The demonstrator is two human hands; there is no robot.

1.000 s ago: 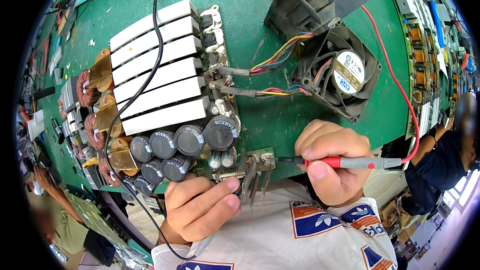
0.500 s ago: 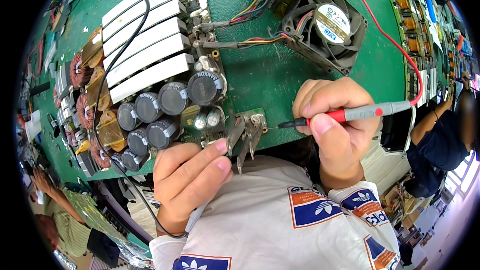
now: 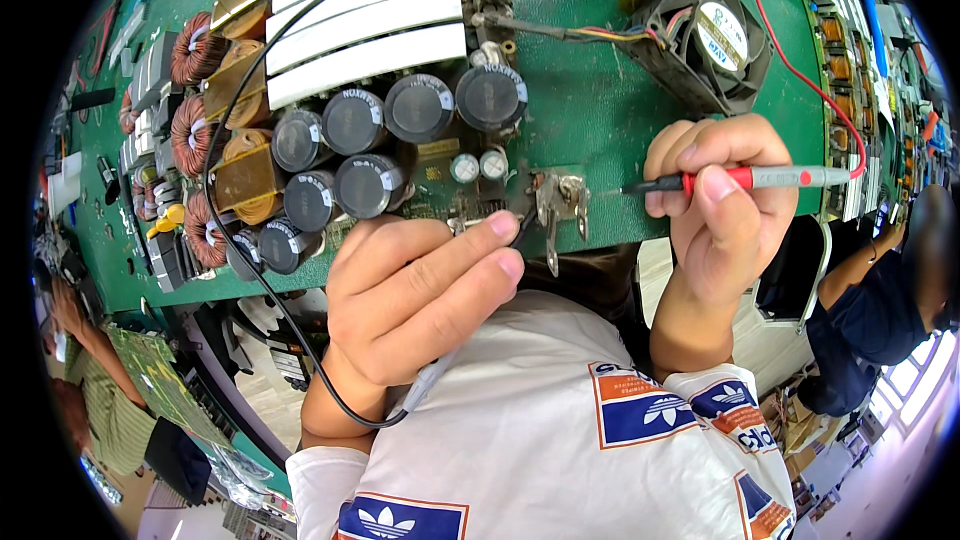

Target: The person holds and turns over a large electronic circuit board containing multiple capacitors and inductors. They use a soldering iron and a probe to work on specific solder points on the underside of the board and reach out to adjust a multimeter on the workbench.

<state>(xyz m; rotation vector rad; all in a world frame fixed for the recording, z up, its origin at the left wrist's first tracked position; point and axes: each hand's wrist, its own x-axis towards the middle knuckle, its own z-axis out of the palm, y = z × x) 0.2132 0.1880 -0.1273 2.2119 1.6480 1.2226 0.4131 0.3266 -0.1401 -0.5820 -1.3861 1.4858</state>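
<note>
My left hand (image 3: 420, 290) is closed around a black test probe, whose grey rear end (image 3: 430, 385) and black cable show below the palm. Its dark tip points at upright metal terminals (image 3: 548, 210) on the near right corner of a circuit board; contact cannot be made out. A red test probe (image 3: 790, 177) with a grey rear is pinched in my right hand (image 3: 725, 210). Its thin tip points left, close beside the same terminals. Round black capacitors (image 3: 352, 122) stand just beyond my left hand, with two small silver-topped capacitors (image 3: 465, 168) near the fingertips.
White heat sinks (image 3: 365, 35) and copper coils (image 3: 198, 48) fill the board's left part. A wired black fan (image 3: 705, 40) lies at the far right on the green mat (image 3: 590, 90). More boards (image 3: 835, 50) line the right side. Other people are at both sides.
The view has shifted, so the board and terminals now appear farther right and higher. Both hands have moved with them, still holding the probes; the black probe's tip now shows more.
</note>
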